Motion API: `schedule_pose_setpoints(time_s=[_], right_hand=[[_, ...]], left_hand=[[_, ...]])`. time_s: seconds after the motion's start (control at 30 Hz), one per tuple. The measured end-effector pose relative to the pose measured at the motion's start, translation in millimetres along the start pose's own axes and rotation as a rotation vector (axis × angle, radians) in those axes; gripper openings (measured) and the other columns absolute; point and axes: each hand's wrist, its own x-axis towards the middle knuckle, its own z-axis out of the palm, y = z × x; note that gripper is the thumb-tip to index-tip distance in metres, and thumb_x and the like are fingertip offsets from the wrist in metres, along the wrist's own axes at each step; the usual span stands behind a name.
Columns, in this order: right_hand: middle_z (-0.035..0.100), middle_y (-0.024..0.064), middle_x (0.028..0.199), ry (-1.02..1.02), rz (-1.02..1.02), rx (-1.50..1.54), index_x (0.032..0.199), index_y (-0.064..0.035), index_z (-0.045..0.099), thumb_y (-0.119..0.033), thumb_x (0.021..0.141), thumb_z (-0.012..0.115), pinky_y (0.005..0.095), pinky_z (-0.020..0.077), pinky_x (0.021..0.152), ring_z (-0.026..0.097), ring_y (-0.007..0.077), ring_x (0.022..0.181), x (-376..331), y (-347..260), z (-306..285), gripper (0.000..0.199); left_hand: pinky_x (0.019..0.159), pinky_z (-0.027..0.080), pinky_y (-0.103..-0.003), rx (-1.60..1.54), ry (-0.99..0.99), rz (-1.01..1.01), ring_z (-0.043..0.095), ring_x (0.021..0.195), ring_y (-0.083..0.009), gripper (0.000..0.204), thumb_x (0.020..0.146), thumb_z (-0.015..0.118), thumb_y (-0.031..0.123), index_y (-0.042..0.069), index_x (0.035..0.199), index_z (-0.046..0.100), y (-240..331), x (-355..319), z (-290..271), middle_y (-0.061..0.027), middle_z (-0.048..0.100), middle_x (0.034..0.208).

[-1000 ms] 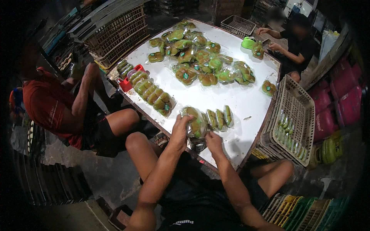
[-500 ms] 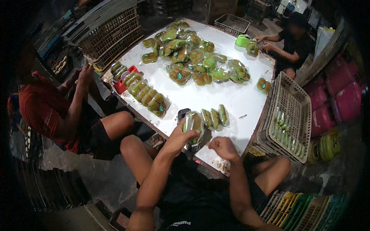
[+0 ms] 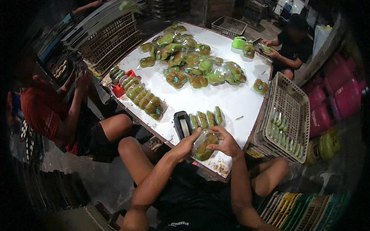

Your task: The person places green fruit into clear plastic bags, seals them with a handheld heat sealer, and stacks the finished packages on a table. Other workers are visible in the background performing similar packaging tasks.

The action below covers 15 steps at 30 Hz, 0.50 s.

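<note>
A packet of green-brown bread buns (image 3: 204, 148) in clear plastic is held between my two hands above the table's near edge. My left hand (image 3: 185, 147) grips its left side, with the thumb along the top. On the other side, my right hand (image 3: 226, 144) closes around it with fingers and thumb. Just beyond my left hand stands a black tape dispenser (image 3: 182, 124) with a pale roll. Beside it, several slim bun packets (image 3: 210, 118) stand in a row.
Bagged buns (image 3: 192, 61) lie heaped on the white table (image 3: 181, 103). At left is a packet row (image 3: 142, 96) by a red tape dispenser (image 3: 118, 91); a green one (image 3: 239, 42) sits far right. Stacked crates (image 3: 291, 115) flank the table. Co-workers sit left and far right.
The packet has come away from the tape dispenser, rightward and nearer me. My right hand, earlier apart and curled, now grips it too. The far-right co-worker now holds a packet.
</note>
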Motion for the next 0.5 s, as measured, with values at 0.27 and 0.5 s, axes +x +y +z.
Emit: schedule_pose_setpoints(time_s=[0.27, 0.5], right_hand=[[0.064, 0.0172, 0.112, 0.742, -0.067, -0.250, 0.118, 0.0011, 0.057, -0.021, 0.083, 0.076, 0.0397, 0.0493, 0.089, 0.063, 0.0260, 0.101, 42.3, 1.3, -9.7, 0.046], [0.056, 0.0234, 0.115, 0.446, 0.144, -0.795, 0.129, -0.0053, 0.050, -0.026, 0.077, 0.075, 0.0460, 0.0474, 0.095, 0.058, 0.0418, 0.109, 70.1, 107.6, -73.2, 0.061]], left_hand=[[0.093, 0.046, -0.035, -0.079, 0.267, 0.253, 0.056, 0.111, -0.0199, 0.052, 0.097, 0.057, 0.041, 0.007, 0.135, 0.050, -10.8, 52.8, -44.1, -0.0108, 0.057, 0.126], [0.110, 0.033, -0.043, 0.400, 0.465, 0.367, 0.044, 0.132, -0.0391, 0.079, 0.091, 0.060, 0.048, -0.007, 0.144, 0.038, -36.0, 110.8, -30.1, -0.0275, 0.046, 0.140]])
